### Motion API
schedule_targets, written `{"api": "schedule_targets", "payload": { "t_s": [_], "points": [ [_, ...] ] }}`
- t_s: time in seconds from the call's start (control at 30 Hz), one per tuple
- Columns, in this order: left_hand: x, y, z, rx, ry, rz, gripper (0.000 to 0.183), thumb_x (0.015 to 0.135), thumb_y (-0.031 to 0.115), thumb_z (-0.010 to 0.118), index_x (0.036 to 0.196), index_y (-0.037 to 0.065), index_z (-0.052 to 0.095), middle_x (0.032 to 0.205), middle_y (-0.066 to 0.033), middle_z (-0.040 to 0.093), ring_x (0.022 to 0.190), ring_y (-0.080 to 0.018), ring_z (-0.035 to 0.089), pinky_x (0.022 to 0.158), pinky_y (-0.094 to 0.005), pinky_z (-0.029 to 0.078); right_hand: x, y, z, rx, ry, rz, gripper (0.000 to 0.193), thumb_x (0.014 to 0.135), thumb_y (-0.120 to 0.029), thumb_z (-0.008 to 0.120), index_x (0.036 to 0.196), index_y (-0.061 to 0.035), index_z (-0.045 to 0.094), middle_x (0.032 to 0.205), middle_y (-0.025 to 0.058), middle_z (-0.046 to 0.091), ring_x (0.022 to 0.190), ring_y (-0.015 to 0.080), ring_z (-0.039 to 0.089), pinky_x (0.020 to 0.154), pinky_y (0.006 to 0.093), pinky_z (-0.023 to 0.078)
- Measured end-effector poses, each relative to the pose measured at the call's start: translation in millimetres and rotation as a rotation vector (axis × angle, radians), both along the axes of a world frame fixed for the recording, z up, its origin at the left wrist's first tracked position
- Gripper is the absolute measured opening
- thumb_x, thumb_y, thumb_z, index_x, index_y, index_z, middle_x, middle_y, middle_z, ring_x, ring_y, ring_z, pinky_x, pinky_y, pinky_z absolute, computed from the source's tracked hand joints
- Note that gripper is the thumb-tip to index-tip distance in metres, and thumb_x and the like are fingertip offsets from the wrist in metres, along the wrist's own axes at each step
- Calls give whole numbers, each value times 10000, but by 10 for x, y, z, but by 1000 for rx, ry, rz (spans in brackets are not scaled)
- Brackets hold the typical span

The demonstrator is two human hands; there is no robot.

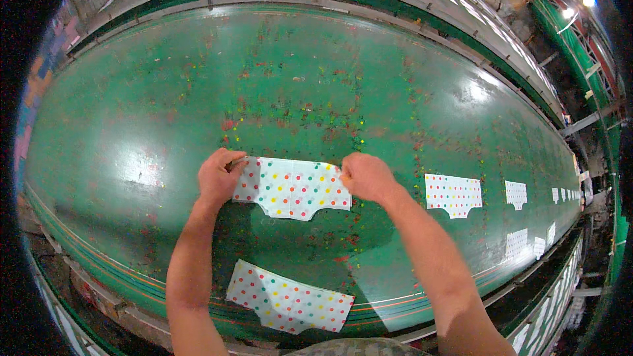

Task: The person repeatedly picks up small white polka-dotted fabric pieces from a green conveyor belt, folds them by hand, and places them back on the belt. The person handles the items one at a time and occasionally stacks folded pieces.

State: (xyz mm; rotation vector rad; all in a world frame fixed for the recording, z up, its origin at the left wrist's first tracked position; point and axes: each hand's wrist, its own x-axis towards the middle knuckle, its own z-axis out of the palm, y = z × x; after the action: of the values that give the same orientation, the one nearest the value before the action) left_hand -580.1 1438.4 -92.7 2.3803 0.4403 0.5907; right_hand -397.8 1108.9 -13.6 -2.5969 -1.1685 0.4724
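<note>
Between my two hands a white cut fabric piece with coloured polka dots (pixel 297 188) is stretched out over the green table (pixel 297 79). My left hand (pixel 221 175) pinches its upper left corner between thumb and fingers. At the opposite upper corner my right hand (pixel 366 175) is closed on the cloth, its fingertips partly hidden. The piece has a straight upper edge and a narrower tab at the bottom. Closer to me, a second dotted fabric piece (pixel 290 296) lies tilted near the table's front edge.
To the right another dotted piece (pixel 453 194) lies flat, with a further one (pixel 515 194) beyond it and several smaller-looking ones toward the far right end. Paint specks mark the tabletop. A metal rail (pixel 316 1) runs along the far edge; lamps (pixel 588 0) shine at upper right.
</note>
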Motion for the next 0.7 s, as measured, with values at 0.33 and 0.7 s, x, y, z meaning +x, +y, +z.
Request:
{"api": "schedule_targets", "payload": {
  "t_s": [0.33,0.7],
  "points": [
    [-37,-306,910,198,34,-314,189,889,-5,734,1056,75,773,1095,-142,711,1040,-379,701,904,-459,569,-1110,-746,404,687,430,235,187,845,9,801,917,-21,631,948,98,694,849,215,699,734,349,558],
    [106,-2728,1730,-136,267,-802,128,935,0,739,1050,42,774,1084,-148,763,1011,-335,730,896,-413,575,-926,-3754,715,508,98,-417,144,890,22,759,1023,-32,742,1002,87,723,864,154,709,752,318,578]
  ]
}}
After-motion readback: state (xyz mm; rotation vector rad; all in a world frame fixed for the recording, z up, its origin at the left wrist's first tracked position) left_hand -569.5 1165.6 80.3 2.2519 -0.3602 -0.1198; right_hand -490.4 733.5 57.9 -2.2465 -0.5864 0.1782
